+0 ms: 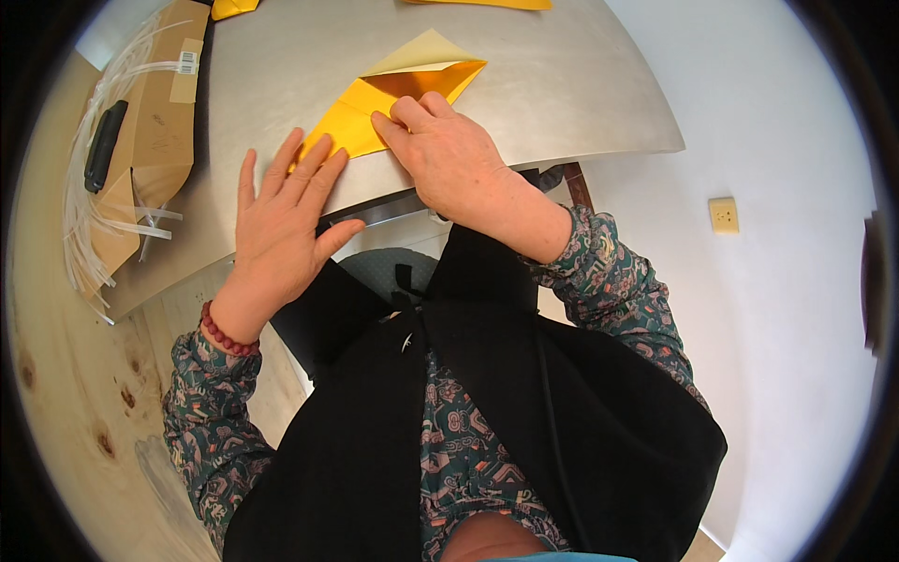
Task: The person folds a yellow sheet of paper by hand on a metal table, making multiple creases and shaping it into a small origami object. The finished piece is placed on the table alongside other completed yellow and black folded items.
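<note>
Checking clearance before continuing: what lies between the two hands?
In the head view, folded yellow paper spans the gap between left hand and right hand, with bare table on its near side.

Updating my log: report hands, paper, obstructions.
Left hand spread, touching gold paper. Right hand curled on it by open fold. Cardboard box left, touching neither hand.

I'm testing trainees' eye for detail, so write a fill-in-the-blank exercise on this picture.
1. The bracelet circles the ____ wrist.
2. The left hand has spread fingers; the ____ hand's fingers curl over the yellow paper.
3. The outer garment is plain ____.
4. The brown box is to the ____ of the yellow paper.

Missing words: left; right; black; left.
</note>
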The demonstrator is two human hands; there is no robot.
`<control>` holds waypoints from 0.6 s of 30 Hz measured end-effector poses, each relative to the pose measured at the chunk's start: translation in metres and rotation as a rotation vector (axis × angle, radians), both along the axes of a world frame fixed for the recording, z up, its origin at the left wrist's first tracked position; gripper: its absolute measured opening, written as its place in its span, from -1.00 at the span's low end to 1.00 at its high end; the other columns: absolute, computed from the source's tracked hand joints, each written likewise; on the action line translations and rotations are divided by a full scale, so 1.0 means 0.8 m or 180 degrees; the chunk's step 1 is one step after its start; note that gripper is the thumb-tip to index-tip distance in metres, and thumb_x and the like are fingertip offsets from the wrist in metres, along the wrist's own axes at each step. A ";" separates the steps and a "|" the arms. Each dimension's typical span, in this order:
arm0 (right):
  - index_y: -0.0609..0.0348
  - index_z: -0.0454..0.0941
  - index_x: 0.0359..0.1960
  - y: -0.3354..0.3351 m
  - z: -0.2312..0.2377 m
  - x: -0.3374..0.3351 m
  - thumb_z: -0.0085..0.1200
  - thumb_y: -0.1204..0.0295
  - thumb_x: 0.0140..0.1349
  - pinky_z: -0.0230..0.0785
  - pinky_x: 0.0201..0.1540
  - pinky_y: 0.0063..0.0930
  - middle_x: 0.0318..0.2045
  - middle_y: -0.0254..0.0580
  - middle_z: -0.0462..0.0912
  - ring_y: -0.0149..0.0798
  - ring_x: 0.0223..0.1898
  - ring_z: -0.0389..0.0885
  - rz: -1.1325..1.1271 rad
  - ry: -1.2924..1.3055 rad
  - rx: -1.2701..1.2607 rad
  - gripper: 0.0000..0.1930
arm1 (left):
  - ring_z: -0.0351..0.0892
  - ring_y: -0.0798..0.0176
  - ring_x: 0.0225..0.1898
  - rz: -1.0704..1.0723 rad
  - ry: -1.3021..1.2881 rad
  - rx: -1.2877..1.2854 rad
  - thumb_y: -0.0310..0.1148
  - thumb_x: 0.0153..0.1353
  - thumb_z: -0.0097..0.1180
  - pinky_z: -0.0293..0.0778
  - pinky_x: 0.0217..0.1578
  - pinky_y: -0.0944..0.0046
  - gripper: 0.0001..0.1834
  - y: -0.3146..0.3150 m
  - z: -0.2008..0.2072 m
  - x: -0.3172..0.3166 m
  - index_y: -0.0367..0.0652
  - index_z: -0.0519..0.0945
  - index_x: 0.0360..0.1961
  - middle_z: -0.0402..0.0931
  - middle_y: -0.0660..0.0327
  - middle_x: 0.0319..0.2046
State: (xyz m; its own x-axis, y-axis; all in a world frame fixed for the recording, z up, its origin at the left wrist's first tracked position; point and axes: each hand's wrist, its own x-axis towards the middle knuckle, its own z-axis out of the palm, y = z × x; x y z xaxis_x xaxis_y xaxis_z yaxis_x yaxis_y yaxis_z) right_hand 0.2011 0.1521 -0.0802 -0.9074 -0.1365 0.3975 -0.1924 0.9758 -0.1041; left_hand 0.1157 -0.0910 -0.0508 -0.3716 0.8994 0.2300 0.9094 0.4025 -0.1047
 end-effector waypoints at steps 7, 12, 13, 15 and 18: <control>0.37 0.57 0.20 0.000 -0.032 -0.030 0.23 0.53 0.15 0.61 0.03 -0.33 0.03 -0.10 0.57 -0.06 0.06 0.53 0.0120 0.0069 -0.0118 -0.48 | 0.10 -0.07 0.64 0.0527 0.0161 -0.0152 0.08 0.41 0.25 -0.05 0.59 -0.26 -0.31 -0.044 -0.001 -0.017 0.00 0.53 0.47 0.31 0.17 0.57; 0.37 0.57 0.20 0.002 -0.025 -0.036 0.22 0.51 0.17 0.62 0.03 -0.34 0.04 -0.11 0.57 -0.07 0.06 0.53 0.0151 0.0051 -0.0132 -0.49 | 0.23 -0.07 0.56 0.0616 0.0134 0.0295 -0.05 0.43 0.26 0.12 0.52 -0.19 -0.39 -0.034 0.002 -0.008 -0.12 0.56 0.40 0.37 0.09 0.52; 0.37 0.57 0.21 0.001 -0.020 -0.034 0.22 0.51 0.17 0.62 0.02 -0.34 0.04 -0.11 0.57 -0.07 0.06 0.53 0.0140 0.0039 -0.0099 -0.49 | 0.27 -0.07 0.54 0.0629 0.0099 0.0479 -0.09 0.43 0.28 0.17 0.50 -0.16 -0.40 -0.027 0.002 -0.004 -0.15 0.57 0.38 0.40 0.07 0.49; 0.33 0.56 0.26 -0.001 -0.009 -0.028 0.20 0.54 0.19 0.60 0.06 -0.33 0.05 -0.12 0.57 -0.05 0.06 0.52 0.0072 -0.0113 -0.0113 -0.46 | 0.35 -0.08 0.49 0.0286 -0.0202 0.0719 -0.16 0.40 0.30 0.24 0.45 -0.11 -0.43 -0.012 0.005 0.001 -0.20 0.59 0.34 0.47 0.08 0.44; 0.25 0.56 0.35 -0.001 0.001 -0.013 0.18 0.59 0.22 0.57 0.14 -0.27 0.06 -0.13 0.56 -0.01 0.08 0.52 -0.0026 -0.0281 -0.0230 -0.41 | 0.46 -0.06 0.40 0.0019 -0.0388 0.0870 -0.25 0.37 0.33 0.31 0.39 -0.03 -0.49 0.010 0.005 0.004 -0.23 0.62 0.28 0.56 0.09 0.34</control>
State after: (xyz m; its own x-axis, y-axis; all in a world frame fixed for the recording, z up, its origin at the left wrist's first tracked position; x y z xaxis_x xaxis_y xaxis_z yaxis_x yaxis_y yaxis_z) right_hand 0.1907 0.1512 -0.0790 -0.9403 -0.1028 0.3244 -0.1714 0.9666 -0.1905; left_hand 0.1191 -0.0834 -0.0468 -0.4166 0.8080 0.4166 0.9061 0.4062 0.1182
